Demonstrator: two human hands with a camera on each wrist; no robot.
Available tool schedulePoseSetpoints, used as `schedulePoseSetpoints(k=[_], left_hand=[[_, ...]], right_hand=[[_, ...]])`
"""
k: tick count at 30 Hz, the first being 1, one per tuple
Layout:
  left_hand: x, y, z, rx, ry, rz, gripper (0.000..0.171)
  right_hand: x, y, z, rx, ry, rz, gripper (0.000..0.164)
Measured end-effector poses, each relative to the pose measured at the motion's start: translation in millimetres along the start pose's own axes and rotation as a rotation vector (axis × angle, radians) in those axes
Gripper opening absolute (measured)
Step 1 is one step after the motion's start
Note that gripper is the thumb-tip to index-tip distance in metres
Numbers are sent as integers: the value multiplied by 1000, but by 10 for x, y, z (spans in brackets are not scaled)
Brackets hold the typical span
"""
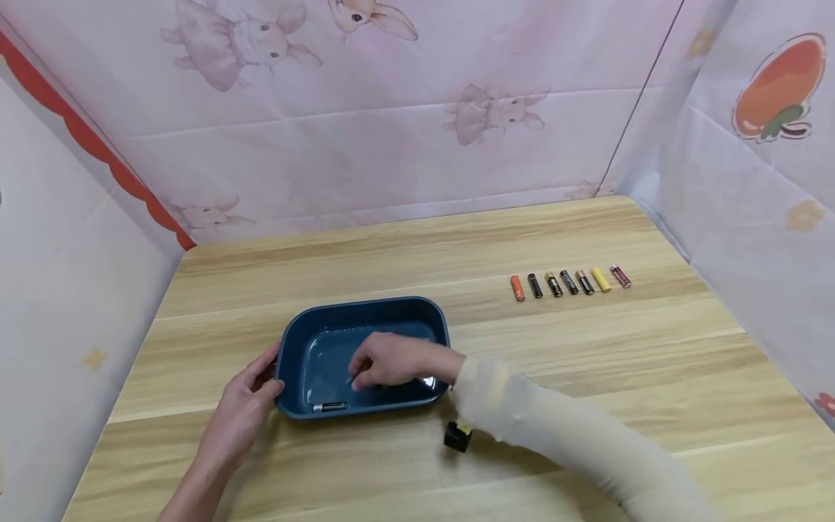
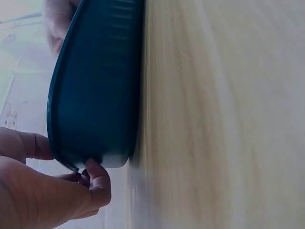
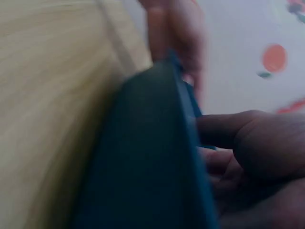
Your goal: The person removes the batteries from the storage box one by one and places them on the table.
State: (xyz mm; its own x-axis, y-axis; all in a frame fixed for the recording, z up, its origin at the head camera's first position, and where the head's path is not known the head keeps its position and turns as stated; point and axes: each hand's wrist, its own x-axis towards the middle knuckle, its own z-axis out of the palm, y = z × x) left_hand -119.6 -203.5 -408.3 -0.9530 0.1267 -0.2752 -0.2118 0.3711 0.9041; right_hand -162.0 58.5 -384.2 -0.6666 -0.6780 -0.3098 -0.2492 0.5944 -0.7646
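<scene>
A dark blue rectangular plastic tub point(image 1: 362, 307) stands on the wooden table. My left hand point(image 1: 243, 412) grips its left end, thumb at the rim and fingers against the outer wall, as the left wrist view also shows. One battery point(image 1: 330, 407) lies inside along the near wall. My right hand point(image 1: 390, 360) is inside the tub over its floor, fingers bent, thumb and fingertips pinching what seems to be a battery, mostly hidden by the fingers. In the right wrist view the tub's wall point(image 3: 143, 143) hides the fingertips' lower part, and the picture is blurred.
Several batteries lie in a row at the table's back right, among them an orange battery point(image 1: 517, 288), a yellow battery point(image 1: 601, 280) and a dark red battery point(image 1: 620, 276). A small black object point(image 1: 457, 437) is under the right sleeve. Printed cloth walls point(image 1: 365, 159) enclose the table.
</scene>
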Motion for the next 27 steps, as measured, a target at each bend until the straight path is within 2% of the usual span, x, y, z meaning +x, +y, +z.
schedulePoseSetpoints(k=[4, 8, 15, 23, 25, 27], left_hand=[[-5, 13, 2, 12, 7, -7, 67], [-17, 13, -3, -6, 8, -19, 67], [-21, 4, -10, -49, 2, -37, 67], [-24, -14, -9, -63, 4, -31, 67], [-24, -14, -9, -63, 4, -31, 67], [-19, -12, -11, -52, 7, -37, 67]], right_hand=[[169, -76, 172, -66, -17, -37, 12], [246, -103, 276, -28, -31, -81, 12], [306, -118, 341, 58, -44, -79, 12], [352, -125, 352, 0, -117, -88, 20], [348, -124, 332, 44, -142, -63, 21], [337, -112, 298, 148, -171, -32, 21]])
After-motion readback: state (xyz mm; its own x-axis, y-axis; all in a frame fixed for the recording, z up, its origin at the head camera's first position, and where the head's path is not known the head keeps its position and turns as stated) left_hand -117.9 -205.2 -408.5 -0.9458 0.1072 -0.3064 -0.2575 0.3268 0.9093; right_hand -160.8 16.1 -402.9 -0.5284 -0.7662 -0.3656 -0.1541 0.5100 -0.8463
